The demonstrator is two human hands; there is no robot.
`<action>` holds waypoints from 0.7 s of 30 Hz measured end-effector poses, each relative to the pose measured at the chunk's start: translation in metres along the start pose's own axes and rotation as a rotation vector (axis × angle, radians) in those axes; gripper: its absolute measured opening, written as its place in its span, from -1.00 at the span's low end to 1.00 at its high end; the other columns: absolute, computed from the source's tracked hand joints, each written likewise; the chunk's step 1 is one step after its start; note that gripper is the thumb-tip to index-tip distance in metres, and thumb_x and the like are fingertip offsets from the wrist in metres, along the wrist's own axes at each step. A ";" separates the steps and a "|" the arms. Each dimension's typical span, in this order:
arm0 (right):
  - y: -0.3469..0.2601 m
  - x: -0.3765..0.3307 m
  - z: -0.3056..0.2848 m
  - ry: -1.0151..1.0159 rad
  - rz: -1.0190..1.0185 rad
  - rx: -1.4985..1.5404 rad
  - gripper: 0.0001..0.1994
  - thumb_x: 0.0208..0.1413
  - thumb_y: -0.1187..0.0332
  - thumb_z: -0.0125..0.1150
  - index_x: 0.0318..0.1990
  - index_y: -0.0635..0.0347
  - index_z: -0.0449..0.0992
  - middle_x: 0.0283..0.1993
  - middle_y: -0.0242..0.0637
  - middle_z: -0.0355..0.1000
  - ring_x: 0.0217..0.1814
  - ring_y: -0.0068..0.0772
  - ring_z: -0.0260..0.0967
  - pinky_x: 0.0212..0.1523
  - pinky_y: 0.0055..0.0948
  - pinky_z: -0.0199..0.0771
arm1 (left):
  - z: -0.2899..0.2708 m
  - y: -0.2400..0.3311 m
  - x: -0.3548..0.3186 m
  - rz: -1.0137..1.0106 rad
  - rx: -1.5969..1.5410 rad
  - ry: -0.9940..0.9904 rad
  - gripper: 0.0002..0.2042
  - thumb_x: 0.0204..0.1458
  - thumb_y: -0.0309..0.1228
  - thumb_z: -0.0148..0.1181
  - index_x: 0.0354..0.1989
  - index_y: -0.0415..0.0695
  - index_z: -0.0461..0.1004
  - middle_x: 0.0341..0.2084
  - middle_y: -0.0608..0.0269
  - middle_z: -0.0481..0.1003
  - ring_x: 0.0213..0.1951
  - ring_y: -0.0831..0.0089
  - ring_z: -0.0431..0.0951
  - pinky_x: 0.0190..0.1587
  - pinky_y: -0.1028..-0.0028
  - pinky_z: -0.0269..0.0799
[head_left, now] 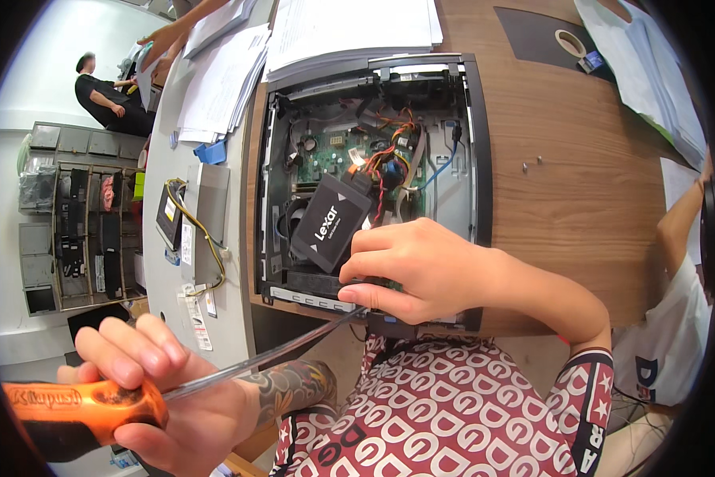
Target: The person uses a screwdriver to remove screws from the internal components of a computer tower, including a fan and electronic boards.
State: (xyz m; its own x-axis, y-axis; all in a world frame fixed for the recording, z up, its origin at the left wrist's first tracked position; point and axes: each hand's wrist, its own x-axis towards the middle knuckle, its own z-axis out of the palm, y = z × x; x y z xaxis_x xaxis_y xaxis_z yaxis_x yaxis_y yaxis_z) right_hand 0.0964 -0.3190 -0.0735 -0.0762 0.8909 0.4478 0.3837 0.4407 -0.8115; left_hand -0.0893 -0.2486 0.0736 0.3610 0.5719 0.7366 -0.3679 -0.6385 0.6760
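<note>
My left hand (190,413) is wrapped around the orange-and-black handle of a screwdriver (87,409). Its long metal shaft runs up to the near edge of an open computer case (485,183), where my right hand (417,274) hides the tip. The right hand's fingers are curled down with the thumb beside the shaft; whatever they pinch is hidden. Beside those fingers, a black solid-state drive (330,222) lies tilted inside the case, with a plug at its far end. Behind it are a green circuit board (326,163) and orange, red and yellow wires (397,151).
Small screws (524,167) lie on the wooden table (564,238) to the right. A metal power supply (206,207) with yellow cables stands left of the case. Paper stacks (349,32) sit behind. A person in black (111,99) stands far left; another person's arm (680,215) shows at right.
</note>
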 end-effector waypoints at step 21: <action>-0.026 0.012 -0.014 -0.200 0.014 0.183 -0.70 0.07 0.28 0.33 -0.10 0.25 0.57 -0.23 -0.24 0.46 -0.23 -0.33 0.47 -0.20 -0.40 0.48 | -0.006 -0.038 0.018 -0.323 -0.729 -0.329 -0.57 0.12 -0.49 0.20 0.10 -0.51 0.34 -0.05 -0.17 0.49 -0.04 0.25 0.55 0.05 0.30 0.46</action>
State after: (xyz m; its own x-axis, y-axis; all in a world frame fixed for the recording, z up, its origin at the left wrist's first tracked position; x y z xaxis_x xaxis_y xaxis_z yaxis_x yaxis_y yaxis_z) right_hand 0.0978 -0.3210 -0.0414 -0.2598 0.8928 0.3680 0.2141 0.4248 -0.8796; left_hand -0.0738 -0.2107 0.0609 0.7309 0.4188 0.5388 -0.6219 0.0838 0.7786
